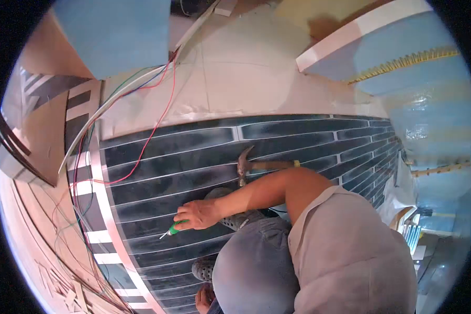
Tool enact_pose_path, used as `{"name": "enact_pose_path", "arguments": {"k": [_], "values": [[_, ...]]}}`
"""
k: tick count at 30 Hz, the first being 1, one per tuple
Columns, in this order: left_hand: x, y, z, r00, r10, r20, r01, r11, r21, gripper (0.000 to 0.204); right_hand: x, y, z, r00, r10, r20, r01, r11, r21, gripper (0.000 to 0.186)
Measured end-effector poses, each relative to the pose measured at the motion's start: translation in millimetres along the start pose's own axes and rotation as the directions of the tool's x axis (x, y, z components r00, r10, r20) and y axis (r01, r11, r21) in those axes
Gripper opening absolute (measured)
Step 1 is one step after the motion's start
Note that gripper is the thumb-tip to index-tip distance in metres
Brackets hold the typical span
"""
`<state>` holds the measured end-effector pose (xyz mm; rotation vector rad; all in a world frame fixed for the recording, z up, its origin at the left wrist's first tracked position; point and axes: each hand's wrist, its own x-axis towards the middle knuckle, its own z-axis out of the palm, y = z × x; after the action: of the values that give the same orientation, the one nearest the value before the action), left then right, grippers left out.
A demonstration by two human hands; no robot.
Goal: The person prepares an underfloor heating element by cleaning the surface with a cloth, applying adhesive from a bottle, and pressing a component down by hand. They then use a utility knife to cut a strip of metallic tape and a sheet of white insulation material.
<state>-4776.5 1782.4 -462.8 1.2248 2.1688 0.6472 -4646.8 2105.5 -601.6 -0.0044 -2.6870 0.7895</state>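
My right hand (198, 214) reaches out over the dark striped floor, its fingers wrapped round a green-handled screwdriver (174, 229). The thin metal shaft slants down and left, close above the dark strips; whether the tip touches them I cannot tell. Beyond that forearm lies a claw hammer (244, 166), its wooden handle stretching right behind my arm. Low in the view, beside my shoe, is my left hand (203, 299), partly cut off by the lower edge. Its visible fingers are curled, and anything inside them is hidden. My grey knee and beige sleeve cover much of the lower right.
Loose red, green, blue and white wires (154, 125) hang from the top and run down the left side. Wood scraps (78, 295) lie at the lower left. A blue panel (115, 36) stands at the upper left. My grey perforated shoes (203, 270) rest on the dark floor (157, 201).
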Motion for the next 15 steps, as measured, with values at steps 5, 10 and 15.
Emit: {"name": "enact_pose_path", "arguments": {"k": [5,10,15], "values": [[-1.8,43.2,-60.6,0.999,-0.041,-0.030,0.043,0.997,0.057,0.024,-11.3,1.7,6.8,0.998,0.058,0.030,-0.058,0.998,0.009,0.050],[-6.7,93.9,-121.2,0.994,-0.055,-0.092,0.067,0.989,0.133,0.031,-11.7,5.5,23.7,0.991,0.124,0.060,-0.121,0.991,-0.049,0.051],[-5.4,140.1,-159.4,0.992,-0.036,-0.121,0.060,0.978,0.201,0.039,-12.3,4.6,15.2,0.984,0.177,0.005,-0.175,0.979,-0.104,0.043]]}}
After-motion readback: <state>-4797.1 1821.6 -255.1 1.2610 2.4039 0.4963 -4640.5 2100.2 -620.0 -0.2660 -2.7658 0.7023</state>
